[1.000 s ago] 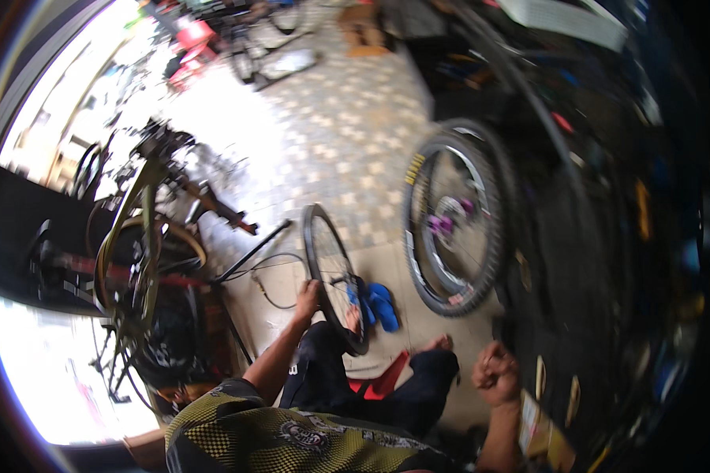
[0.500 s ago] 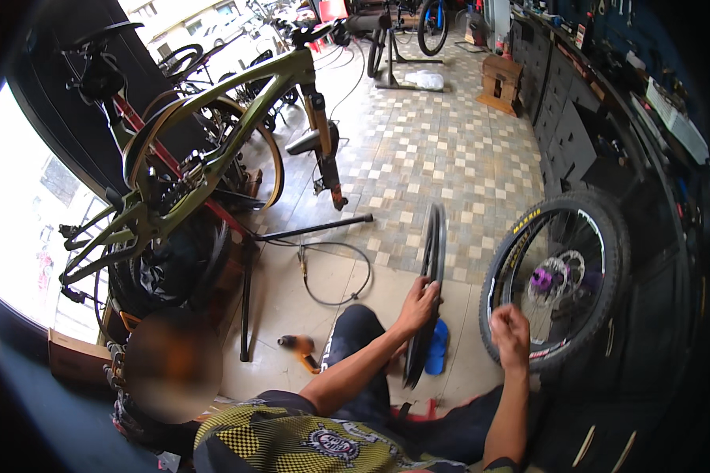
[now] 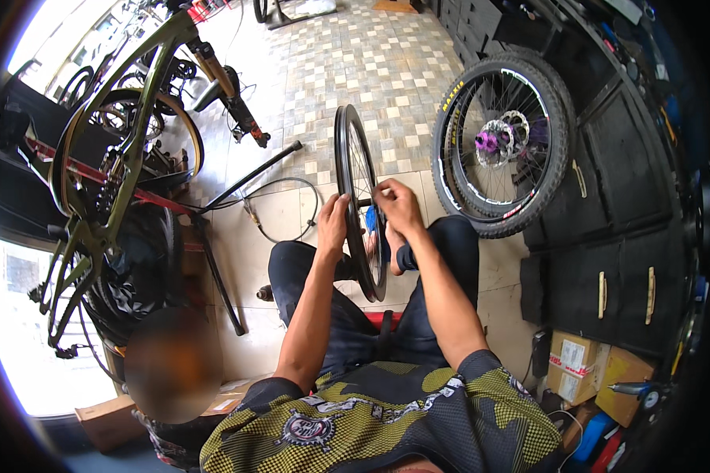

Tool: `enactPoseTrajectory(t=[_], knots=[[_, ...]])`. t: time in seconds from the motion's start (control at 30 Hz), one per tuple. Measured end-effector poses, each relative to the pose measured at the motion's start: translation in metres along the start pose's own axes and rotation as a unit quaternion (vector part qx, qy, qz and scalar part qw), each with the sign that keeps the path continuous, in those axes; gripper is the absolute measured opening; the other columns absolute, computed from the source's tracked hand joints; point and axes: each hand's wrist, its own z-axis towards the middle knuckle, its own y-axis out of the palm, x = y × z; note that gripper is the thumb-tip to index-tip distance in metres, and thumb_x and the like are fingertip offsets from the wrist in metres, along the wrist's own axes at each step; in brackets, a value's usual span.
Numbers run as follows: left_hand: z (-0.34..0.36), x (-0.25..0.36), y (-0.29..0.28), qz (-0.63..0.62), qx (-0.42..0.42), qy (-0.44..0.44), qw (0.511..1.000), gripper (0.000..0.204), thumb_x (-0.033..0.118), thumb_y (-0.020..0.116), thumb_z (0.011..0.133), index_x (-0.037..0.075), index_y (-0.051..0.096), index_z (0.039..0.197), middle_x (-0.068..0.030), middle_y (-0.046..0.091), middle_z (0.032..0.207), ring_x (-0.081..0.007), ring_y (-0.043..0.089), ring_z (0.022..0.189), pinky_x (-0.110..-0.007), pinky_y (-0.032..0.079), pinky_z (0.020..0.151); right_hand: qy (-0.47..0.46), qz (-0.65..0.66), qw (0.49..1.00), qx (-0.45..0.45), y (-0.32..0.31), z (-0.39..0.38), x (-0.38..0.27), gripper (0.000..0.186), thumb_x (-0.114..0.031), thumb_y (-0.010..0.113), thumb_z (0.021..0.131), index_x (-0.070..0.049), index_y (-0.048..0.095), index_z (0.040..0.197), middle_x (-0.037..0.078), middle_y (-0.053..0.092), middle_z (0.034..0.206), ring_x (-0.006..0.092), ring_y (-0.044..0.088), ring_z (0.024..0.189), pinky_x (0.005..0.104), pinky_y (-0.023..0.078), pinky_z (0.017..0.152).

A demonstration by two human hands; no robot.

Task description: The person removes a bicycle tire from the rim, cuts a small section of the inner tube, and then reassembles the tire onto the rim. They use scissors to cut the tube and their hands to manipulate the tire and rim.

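A bare bicycle wheel (image 3: 341, 154) with a black rim and thin spokes stands upright, almost edge-on, between my knees. My left hand (image 3: 333, 225) is closed on the left side of its rim. On the other side, my right hand (image 3: 400, 207) is at the spokes, near the middle of the wheel. Its fingertips are pinched together there, and whatever they hold is too small to make out. A bit of blue footwear (image 3: 371, 219) shows through the spokes.
Two tyred wheels (image 3: 540, 189) with purple hubs lean at the right against black cabinets (image 3: 607, 205). At the left, a green bike frame (image 3: 138, 118) hangs on a stand with a black leg (image 3: 225, 276). A cable (image 3: 315, 193) loops on the floor. Cardboard boxes (image 3: 572, 366) sit at lower right.
My right hand has come left from beside the tyred wheels to the bare wheel's spokes. My left hand still holds the rim. The view has swung downward and to the right.
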Motion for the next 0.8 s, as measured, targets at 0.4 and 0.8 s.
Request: enactPoseTrajectory(t=[0.4,0.8], knots=[[-0.008,-0.039,-0.064,0.057,-0.009,0.046,0.997,0.078,0.06,0.047,0.105,0.0,0.05,0.155,-0.0144,0.058,0.15,-0.0264,0.064,0.124,-0.04,0.054,0.101,0.129,0.058,0.976,-0.165,0.045,-0.01,0.032,0.018,-0.024,0.077,0.096,-0.007,0.075,0.101,-0.006,0.045,0.06,0.0054,0.04,0.057,0.03,0.033,0.052],[-0.024,-0.062,-0.068,-0.026,-0.016,0.001,1.0,0.098,0.07,0.052,0.097,-0.003,0.038,0.162,-0.0194,0.048,0.16,-0.0296,0.06,0.134,-0.046,0.046,0.113,0.108,0.092,0.961,-0.238,0.059,-0.006,0.035,0.023,-0.029,0.073,0.097,-0.007,0.074,0.103,-0.005,0.041,0.058,0.0073,0.039,0.055,0.0312,0.033,0.054]])
